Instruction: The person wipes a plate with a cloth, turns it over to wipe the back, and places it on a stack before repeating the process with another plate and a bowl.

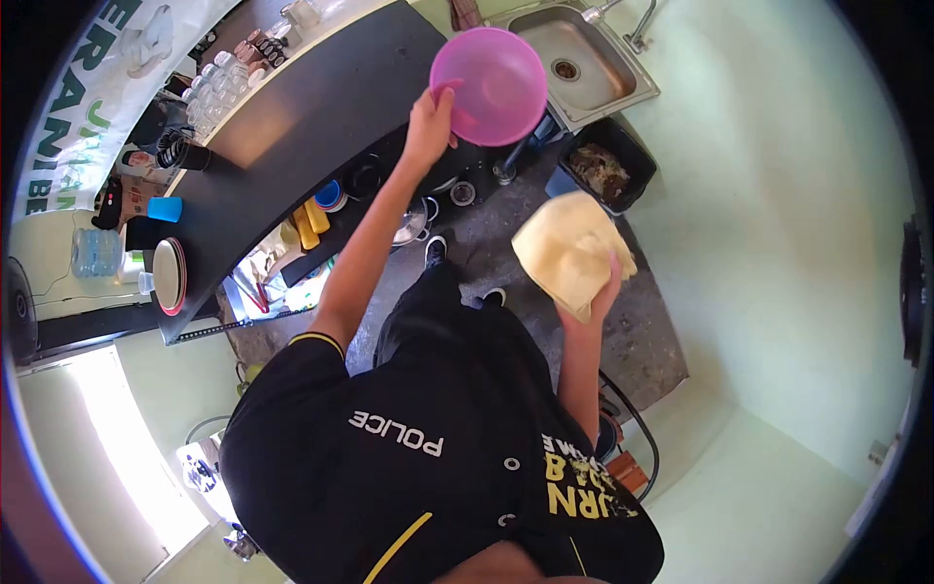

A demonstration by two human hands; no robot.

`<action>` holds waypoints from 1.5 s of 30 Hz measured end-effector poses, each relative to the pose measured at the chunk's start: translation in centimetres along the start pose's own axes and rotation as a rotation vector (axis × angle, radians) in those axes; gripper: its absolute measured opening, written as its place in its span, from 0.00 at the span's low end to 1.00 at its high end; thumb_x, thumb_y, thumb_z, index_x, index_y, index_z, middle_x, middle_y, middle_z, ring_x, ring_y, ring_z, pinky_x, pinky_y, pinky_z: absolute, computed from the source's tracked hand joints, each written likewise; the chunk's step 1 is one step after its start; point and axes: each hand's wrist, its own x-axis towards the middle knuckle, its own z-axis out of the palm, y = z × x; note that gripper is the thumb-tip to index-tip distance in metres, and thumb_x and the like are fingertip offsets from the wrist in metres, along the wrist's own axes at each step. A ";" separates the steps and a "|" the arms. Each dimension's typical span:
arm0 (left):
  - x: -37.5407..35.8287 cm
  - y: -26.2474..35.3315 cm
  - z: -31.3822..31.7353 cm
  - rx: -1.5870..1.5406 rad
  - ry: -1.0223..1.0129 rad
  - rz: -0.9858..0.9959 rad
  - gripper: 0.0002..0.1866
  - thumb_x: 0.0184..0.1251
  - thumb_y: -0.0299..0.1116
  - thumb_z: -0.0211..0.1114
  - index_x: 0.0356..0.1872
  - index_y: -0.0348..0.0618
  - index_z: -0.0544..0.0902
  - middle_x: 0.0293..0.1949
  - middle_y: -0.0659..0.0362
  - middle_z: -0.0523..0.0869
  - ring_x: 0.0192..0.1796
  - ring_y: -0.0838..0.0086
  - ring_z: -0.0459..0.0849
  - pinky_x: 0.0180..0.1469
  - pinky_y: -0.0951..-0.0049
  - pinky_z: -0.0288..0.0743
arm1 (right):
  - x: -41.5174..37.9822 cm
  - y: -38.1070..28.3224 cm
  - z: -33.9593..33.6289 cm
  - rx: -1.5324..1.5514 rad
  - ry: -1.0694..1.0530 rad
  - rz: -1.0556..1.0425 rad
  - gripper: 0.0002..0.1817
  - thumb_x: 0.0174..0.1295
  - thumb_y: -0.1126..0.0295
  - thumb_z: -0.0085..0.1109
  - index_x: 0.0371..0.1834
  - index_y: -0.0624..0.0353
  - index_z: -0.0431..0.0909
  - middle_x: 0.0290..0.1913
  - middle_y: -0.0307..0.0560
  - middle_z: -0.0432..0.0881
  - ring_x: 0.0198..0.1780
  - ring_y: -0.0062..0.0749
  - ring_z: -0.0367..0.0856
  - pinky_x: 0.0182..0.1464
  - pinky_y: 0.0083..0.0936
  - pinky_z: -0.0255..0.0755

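My left hand (429,128) grips the rim of a pink plastic bowl (501,83), thumb on the inside and fingers beneath. The bowl is tipped so that its inside shows, and nothing can be seen in it. It is up by the end of the dark counter, beside the sink. Lower and to the right, my right hand (605,294) is closed on a pale yellow cloth (564,248), which is bunched and hangs over the fingers. Bowl and cloth are apart.
A steel sink (610,91) with a tap stands at the top right. Below it is a dark bin (637,161) with refuse. The curved black counter (321,107) holds glass jars (219,88), a blue cup (164,208) and stacked plates (169,275); pots sit on the shelf underneath.
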 end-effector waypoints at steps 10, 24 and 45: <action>-14.6 0.1 4.0 0.483 -0.150 0.203 0.17 0.84 0.37 0.58 0.64 0.37 0.77 0.35 0.37 0.88 0.41 0.40 0.89 0.42 0.50 0.80 | 4.3 6.4 -2.3 -0.006 -0.372 0.263 0.31 0.86 0.50 0.40 0.83 0.55 0.63 0.79 0.56 0.71 0.78 0.50 0.74 0.78 0.55 0.72; -17.1 4.7 -0.9 0.522 -0.116 0.332 0.18 0.82 0.31 0.63 0.65 0.34 0.79 0.28 0.43 0.86 0.27 0.59 0.87 0.34 0.63 0.76 | 1.1 3.8 1.1 0.170 -0.389 0.549 0.26 0.84 0.56 0.47 0.76 0.61 0.71 0.73 0.57 0.79 0.71 0.51 0.81 0.72 0.56 0.78; -11.7 13.8 -4.8 1.034 -0.576 1.051 0.37 0.64 0.28 0.70 0.77 0.46 0.75 0.32 0.58 0.80 0.36 0.64 0.81 0.39 0.63 0.80 | -2.2 -5.8 8.9 -0.260 -0.323 0.611 0.24 0.81 0.62 0.44 0.74 0.62 0.71 0.63 0.52 0.85 0.60 0.42 0.88 0.64 0.43 0.85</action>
